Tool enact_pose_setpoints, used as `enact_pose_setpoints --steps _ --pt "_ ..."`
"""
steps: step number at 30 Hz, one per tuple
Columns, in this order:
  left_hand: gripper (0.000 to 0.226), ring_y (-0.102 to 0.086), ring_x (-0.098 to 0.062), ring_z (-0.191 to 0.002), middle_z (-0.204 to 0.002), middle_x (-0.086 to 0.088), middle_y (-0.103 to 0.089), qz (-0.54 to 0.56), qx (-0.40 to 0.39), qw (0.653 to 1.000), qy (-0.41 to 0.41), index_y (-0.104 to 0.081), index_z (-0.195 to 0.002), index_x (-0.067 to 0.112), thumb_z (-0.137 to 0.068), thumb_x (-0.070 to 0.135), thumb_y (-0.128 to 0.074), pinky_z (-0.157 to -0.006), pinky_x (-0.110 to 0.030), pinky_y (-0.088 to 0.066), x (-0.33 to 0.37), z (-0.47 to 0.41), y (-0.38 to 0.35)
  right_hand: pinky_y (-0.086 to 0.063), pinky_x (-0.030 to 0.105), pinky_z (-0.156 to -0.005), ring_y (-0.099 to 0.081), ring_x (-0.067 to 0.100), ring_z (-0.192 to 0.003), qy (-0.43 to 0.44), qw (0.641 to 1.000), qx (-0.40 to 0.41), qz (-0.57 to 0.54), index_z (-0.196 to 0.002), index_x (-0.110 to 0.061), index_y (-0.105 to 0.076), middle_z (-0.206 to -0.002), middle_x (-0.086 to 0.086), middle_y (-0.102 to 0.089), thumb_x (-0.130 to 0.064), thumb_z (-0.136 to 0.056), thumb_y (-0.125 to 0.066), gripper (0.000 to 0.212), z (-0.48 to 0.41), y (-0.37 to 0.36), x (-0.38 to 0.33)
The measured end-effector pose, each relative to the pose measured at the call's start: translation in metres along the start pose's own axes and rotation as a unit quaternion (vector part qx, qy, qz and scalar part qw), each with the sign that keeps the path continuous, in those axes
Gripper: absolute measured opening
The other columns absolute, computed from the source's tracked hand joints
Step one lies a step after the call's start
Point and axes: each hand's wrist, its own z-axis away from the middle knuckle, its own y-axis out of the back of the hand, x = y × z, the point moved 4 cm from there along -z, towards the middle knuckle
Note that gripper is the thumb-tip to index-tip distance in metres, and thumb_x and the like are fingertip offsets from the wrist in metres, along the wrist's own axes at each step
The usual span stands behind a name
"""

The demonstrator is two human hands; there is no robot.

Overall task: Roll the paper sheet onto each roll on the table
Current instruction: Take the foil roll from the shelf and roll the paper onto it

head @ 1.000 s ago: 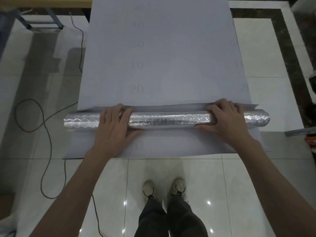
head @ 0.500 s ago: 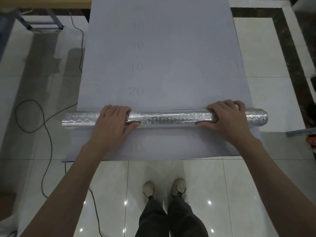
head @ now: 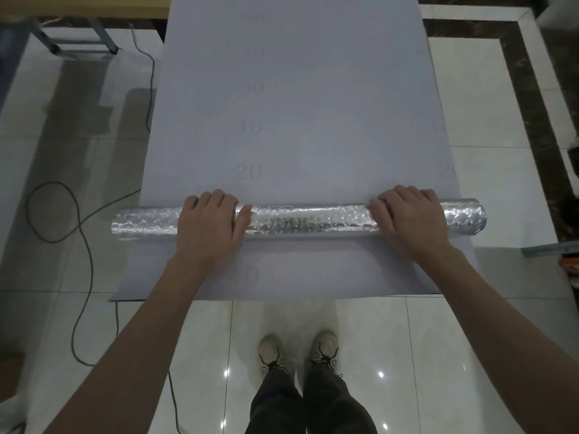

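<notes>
- Silver, diamond-embossed foil roll is lying crosswise on the pale grey paper sheet. It is running from 9 o'clock to 3 o'clock, with both ends sticking out past the sheet's side edges.
- Left grip is holding the roll toward its 9 o'clock end. The fingers are curling over the top to the far side and the thumb is lying along the near side, pointing to 3 o'clock.
- Right grip is clasping the roll toward its 3 o'clock end, fingers likewise curling over the top.
- Paper sheet is lying flat over the desk and hiding it. It is stretching from 12 o'clock to a near edge at 6 o'clock, just ahead of the person's shoes.
- Faint grey numerals are showing in a column on the sheet. "10" and "20", beyond the roll, are reading clearly. The ones nearer 12 o'clock and the one on the near side of the roll are too faint to read surely. Cut-off digits are showing at the 3 o'clock edge.
- Black cable is looping across the white tiled floor at 9 o'clock.
</notes>
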Motion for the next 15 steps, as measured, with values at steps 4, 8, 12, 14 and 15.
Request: enact_pose_setpoints --steps 4,8,12,14,15 --pt "0.052 -0.056 -0.034 -0.066 -0.073 -0.009 -0.061 -0.007 0.039 0.999 -0.004 -0.062 -0.081 0.008 -0.109 0.039 -0.030 -0.070 -0.045 -0.037 0.002 -0.001 0.001 -0.039 0.041 -0.065 -0.053 0.032 -0.061 -0.001 0.999 0.031 0.015 -0.071 -0.016 -0.056 -0.067 0.004 -0.057 -0.026 -0.106 -0.048 0.037 -0.005 0.001 -0.002" --pt "0.051 -0.056 -0.033 -0.061 -0.068 -0.009 -0.061 -0.022 0.072 0.997 -0.007 -0.061 -0.078 0.008 -0.108 0.038 -0.033 -0.067 -0.043 -0.038 0.003 -0.001 0.003 -0.039 0.041 -0.063 -0.053 0.032 -0.061 -0.004 0.999 0.042 0.003 -0.073 -0.014 -0.057 -0.066 0.005 -0.058 -0.025 -0.105 -0.051 0.035 -0.006 0.003 -0.002" --pt "0.047 -0.054 -0.033 -0.059 -0.065 -0.009 -0.058 -0.038 0.096 0.995 -0.018 -0.059 -0.075 0.009 -0.107 0.035 -0.037 -0.064 -0.042 -0.036 0.002 -0.009 0.014 -0.038 0.039 -0.063 -0.054 0.031 -0.059 -0.005 0.999 0.044 0.002 -0.072 -0.014 -0.058 -0.065 0.005 -0.059 -0.026 -0.105 -0.048 0.037 -0.012 0.008 0.001" --pt "0.045 -0.053 -0.033 -0.060 -0.065 -0.010 -0.057 -0.041 0.101 0.994 -0.025 -0.058 -0.074 0.009 -0.107 0.034 -0.039 -0.065 -0.042 -0.035 0.001 -0.016 0.024 -0.039 0.040 -0.064 -0.055 0.032 -0.061 -0.019 0.999 0.036 -0.007 -0.072 -0.013 -0.059 -0.066 0.005 -0.060 -0.026 -0.105 -0.048 0.036 -0.018 0.015 0.003" --pt "0.046 -0.052 -0.033 -0.060 -0.064 -0.009 -0.056 -0.041 0.103 0.994 -0.026 -0.058 -0.074 0.009 -0.107 0.034 -0.038 -0.065 -0.043 -0.035 0.001 -0.020 0.031 -0.039 0.040 -0.065 -0.055 0.032 -0.061 -0.025 0.999 0.037 -0.013 -0.073 -0.013 -0.060 -0.066 0.005 -0.060 -0.026 -0.105 -0.048 0.036 -0.021 0.020 0.004"
